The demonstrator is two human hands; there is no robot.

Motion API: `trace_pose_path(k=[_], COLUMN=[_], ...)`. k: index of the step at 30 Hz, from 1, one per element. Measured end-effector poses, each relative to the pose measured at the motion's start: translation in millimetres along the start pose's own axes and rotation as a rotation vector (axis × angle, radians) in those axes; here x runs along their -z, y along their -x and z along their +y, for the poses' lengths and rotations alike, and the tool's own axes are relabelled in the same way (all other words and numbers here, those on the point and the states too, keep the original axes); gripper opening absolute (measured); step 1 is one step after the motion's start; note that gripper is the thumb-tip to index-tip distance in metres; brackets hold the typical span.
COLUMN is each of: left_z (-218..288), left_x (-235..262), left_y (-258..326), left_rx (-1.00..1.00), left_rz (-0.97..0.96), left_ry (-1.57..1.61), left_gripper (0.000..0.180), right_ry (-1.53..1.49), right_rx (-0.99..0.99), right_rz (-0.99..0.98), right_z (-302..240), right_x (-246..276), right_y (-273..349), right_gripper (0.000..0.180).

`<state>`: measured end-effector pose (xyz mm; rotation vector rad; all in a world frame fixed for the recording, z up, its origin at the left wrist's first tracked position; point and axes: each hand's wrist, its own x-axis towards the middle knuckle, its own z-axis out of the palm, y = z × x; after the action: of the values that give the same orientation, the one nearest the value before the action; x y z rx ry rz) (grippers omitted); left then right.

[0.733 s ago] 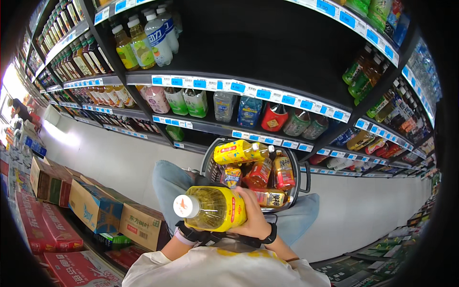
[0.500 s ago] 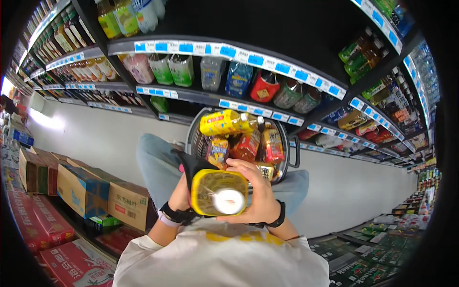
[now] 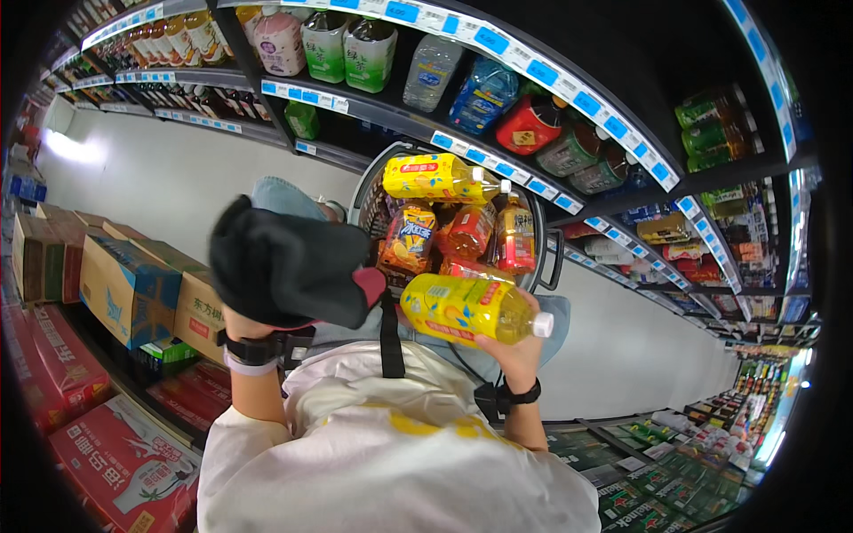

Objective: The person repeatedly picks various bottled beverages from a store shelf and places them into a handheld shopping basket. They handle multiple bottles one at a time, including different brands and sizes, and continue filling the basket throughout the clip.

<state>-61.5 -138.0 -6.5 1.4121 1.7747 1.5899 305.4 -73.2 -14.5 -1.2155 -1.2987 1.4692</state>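
My right hand (image 3: 517,357) is closed round a yellow drink bottle (image 3: 466,308), which lies tilted with its white cap to the right. My left hand (image 3: 247,325) is raised at the left under a black cloth item (image 3: 289,262) with a pinkish-red patch; it seems to hold it, and its fingers are mostly hidden. Just beyond stands a dark shopping basket (image 3: 544,253) between my knees. Inside lie a yellow bottle (image 3: 431,178) at the top, an orange-labelled drink bottle (image 3: 410,238), a red-labelled bottle (image 3: 469,231) and a dark-capped bottle (image 3: 515,238).
Drink shelves (image 3: 355,98) with price tags rise right behind the basket, holding green tea bottles (image 3: 370,55) and a red bottle (image 3: 530,124). Cardboard cartons (image 3: 133,284) and red cases (image 3: 124,471) line the left. Green cases (image 3: 657,480) are stacked at the lower right.
The yellow bottle, upright between both hands before, is now tipped sideways in my right hand, farther right. My left hand has let go of it and moved left with the black cloth item.
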Motion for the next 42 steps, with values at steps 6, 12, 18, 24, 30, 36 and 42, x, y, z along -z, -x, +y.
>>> trace_pose_path(k=[6,12,18,24,30,36,42], left_z=[-27.2,-35.2,-42.1,-50.7,-51.4,-54.9,-58.9], left_x=[28.5,28.7,35.6,47.5,49.9,44.9,33.5], left_y=[14.4,28.1,37.6,33.9,29.7,32.0,32.9], left_rx=[0.224,0.39,0.382,0.31,0.445,0.479,0.554], left_rz=[0.054,0.327,0.421,0.358,0.499,0.407,0.448], left_ry=[1.369,1.338,1.342,1.341,1.262,1.339,1.248], left_gripper=[0.053,0.045,0.05,0.055,0.047,0.054,0.055], right_ry=[0.019,-0.252,0.039,0.718,0.891,0.848,0.753], right_rx=[-0.05,-0.377,-0.128,0.312,0.342,0.231,0.348], right_rz=[-0.03,0.057,0.368,0.257,0.255,0.178,0.157], right_z=[26.2,64.2,129.2,156.6,163.4,172.0,171.9], right_x=[-44.8,-112.2,-157.5,-161.9,-184.3,-174.5,-160.4], right_y=[-55.8,-123.9,-171.2,-168.9,-176.5,-186.4,-181.2], right_gripper=[0.057,0.042,0.046,0.07,0.08,0.078,0.056])
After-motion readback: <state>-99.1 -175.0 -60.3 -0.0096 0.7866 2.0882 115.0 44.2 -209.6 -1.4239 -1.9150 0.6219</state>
